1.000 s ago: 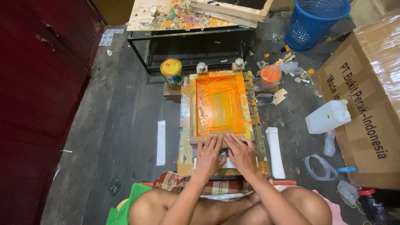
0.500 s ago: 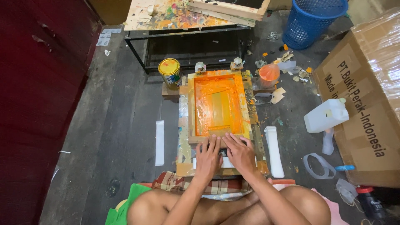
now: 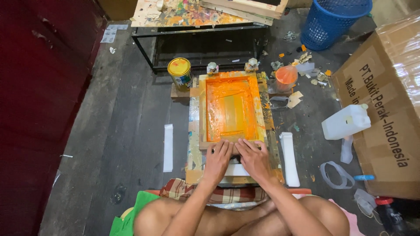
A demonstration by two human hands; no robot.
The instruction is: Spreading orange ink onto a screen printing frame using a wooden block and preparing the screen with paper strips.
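On the far left stands a dark red wall, and on the plank floor beside it lies a white strip. Further right a paint can with a yellow lid sits just beyond the left far corner of the printing frame.

That frame lies flat on a paint-smeared board on the floor, straight in front of your crossed legs. Its mesh is coated in wet orange ink, so I judge the inside slippery and messy; the wooden rim looks stiff and fairly light, while the mesh would give under pressure. The near rail is the driest place to take hold.

Your left hand lies flat, fingers spread, pressing down on that near rail and closed around nothing. Your right hand lies just beside it in the same way, open and palm-down on the rail, thumbs nearly touching.

Right of the frame lies a second white strip, with an orange-stained cup near the far corner. Further right are a white jug, a blue basket and a large cardboard box.
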